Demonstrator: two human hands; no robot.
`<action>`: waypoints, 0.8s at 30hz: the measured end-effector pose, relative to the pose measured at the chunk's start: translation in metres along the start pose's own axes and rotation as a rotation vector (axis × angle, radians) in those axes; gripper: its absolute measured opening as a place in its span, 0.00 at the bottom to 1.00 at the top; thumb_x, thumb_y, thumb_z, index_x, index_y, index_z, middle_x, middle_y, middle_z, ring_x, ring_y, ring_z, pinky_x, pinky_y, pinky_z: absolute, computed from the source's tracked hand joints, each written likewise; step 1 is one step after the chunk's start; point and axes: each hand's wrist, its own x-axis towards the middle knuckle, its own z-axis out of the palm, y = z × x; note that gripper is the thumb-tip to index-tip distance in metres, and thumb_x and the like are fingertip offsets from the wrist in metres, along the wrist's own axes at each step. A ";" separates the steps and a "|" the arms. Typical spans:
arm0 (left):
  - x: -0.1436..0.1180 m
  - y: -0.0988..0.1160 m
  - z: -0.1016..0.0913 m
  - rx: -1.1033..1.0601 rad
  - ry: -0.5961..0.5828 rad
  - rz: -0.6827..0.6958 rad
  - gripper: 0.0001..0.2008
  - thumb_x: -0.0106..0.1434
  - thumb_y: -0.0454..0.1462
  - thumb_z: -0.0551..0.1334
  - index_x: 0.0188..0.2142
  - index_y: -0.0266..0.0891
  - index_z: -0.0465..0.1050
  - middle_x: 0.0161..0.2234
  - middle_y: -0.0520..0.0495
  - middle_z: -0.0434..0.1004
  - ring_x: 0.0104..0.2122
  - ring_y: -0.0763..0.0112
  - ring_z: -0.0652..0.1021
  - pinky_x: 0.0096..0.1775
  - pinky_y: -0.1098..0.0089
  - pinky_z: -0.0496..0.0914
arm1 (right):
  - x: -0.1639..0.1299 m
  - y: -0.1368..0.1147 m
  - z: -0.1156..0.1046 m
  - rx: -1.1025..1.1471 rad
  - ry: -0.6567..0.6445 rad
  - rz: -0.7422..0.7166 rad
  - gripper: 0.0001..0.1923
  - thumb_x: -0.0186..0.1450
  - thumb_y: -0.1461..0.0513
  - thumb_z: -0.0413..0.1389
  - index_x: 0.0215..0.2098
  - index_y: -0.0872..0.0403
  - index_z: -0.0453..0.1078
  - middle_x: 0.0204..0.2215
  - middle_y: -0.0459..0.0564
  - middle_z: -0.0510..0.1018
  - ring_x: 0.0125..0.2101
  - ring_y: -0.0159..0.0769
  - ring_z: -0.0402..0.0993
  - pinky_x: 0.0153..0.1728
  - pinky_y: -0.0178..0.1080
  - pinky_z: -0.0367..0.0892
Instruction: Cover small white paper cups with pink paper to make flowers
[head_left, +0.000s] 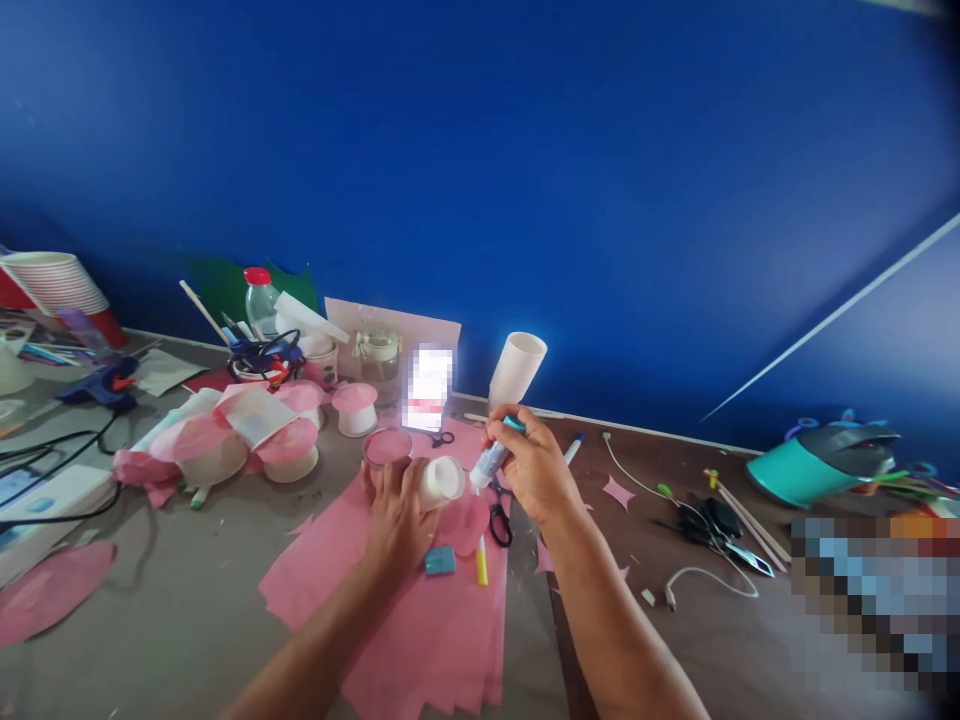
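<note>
My left hand (396,510) is wrapped round a small white paper cup (442,482) that lies tipped, one end facing right. A glue stick (489,466) with a blue end is gripped in my right hand (534,462), its white end slanting down beside the cup without clearly touching it. Below both hands lie pink paper sheets (427,640) and a round pink paper piece (461,525). Close by are black-handled scissors (500,527), partly hidden, a small blue block (440,560) and a yellow-ended pen (481,566).
Pink-topped white cups (355,410) stand at left. A lit phone (427,390) leans at the back near a white paper cup stack (517,367). A white cable (712,572), pliers-like tools (712,520) and a teal container (806,465) lie right. A blue wall (480,180) rises behind.
</note>
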 end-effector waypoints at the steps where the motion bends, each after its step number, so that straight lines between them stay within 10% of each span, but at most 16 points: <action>1: 0.000 -0.001 0.001 -0.008 -0.001 -0.011 0.23 0.58 0.33 0.63 0.54 0.39 0.66 0.46 0.38 0.75 0.48 0.52 0.77 0.64 0.38 0.50 | -0.001 -0.002 0.002 0.050 0.009 -0.020 0.12 0.52 0.58 0.66 0.32 0.52 0.69 0.22 0.41 0.72 0.25 0.32 0.71 0.26 0.34 0.66; 24: 0.000 0.009 -0.006 -0.045 -0.045 0.051 0.26 0.56 0.29 0.60 0.54 0.42 0.63 0.46 0.39 0.75 0.49 0.51 0.77 0.64 0.36 0.52 | -0.026 0.010 0.025 -0.306 -0.041 -0.307 0.09 0.65 0.55 0.58 0.36 0.51 0.68 0.28 0.45 0.75 0.26 0.31 0.71 0.29 0.35 0.68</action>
